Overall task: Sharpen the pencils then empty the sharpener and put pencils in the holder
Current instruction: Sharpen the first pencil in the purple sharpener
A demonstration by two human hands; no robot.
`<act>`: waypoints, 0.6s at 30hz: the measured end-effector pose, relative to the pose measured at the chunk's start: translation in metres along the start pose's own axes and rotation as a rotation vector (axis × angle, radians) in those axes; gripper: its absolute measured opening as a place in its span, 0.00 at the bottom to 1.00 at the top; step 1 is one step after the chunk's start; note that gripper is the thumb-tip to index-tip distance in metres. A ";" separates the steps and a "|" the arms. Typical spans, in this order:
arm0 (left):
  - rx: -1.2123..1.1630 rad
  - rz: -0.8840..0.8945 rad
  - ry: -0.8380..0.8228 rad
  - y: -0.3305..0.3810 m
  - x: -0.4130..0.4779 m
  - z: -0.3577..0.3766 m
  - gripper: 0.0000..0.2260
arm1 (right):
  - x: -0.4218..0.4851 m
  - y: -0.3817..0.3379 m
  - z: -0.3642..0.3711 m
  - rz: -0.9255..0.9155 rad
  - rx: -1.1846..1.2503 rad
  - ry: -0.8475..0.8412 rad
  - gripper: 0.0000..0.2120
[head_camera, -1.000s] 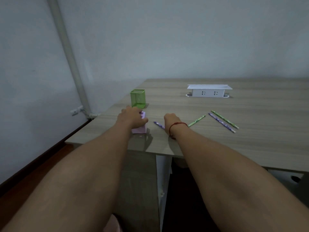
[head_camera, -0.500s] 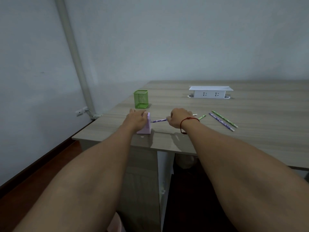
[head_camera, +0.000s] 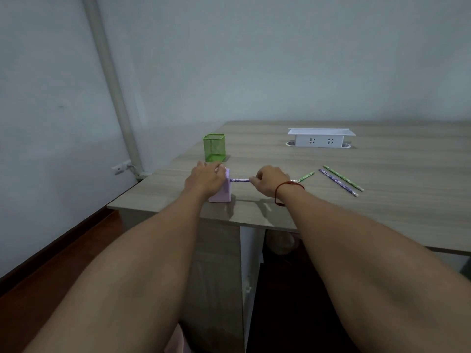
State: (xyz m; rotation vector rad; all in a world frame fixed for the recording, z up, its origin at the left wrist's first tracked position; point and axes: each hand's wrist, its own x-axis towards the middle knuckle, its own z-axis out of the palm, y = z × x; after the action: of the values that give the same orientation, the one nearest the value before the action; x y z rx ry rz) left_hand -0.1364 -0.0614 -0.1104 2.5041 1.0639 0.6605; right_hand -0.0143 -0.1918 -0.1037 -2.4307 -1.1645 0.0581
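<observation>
The sharpener (head_camera: 220, 194) is lilac, the mesh holder (head_camera: 214, 147) green, the bench (head_camera: 382, 200) grey wood-grain; each pencil (head_camera: 239, 180) carries a purple or green pattern.

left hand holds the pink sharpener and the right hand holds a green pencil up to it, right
Not quite: the head view shows the pencil in the right hand is purple, not green. The left hand does hold the pink sharpener.
</observation>
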 end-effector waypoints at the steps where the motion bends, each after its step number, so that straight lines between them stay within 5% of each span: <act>1: -0.008 -0.002 0.006 -0.002 0.002 0.000 0.17 | 0.001 0.001 0.001 -0.009 0.027 0.001 0.19; 9: -0.130 -0.015 0.073 0.000 0.007 0.013 0.17 | 0.004 0.011 0.011 -0.038 0.130 0.053 0.17; 18: 0.107 0.097 0.178 -0.001 0.007 0.024 0.13 | 0.015 0.023 0.004 -0.045 0.243 -0.073 0.17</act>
State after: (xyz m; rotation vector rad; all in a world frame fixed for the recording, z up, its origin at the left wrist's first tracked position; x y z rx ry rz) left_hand -0.1199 -0.0581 -0.1287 2.6428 1.0695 0.8904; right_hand 0.0112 -0.1915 -0.1148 -2.2045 -1.1702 0.2611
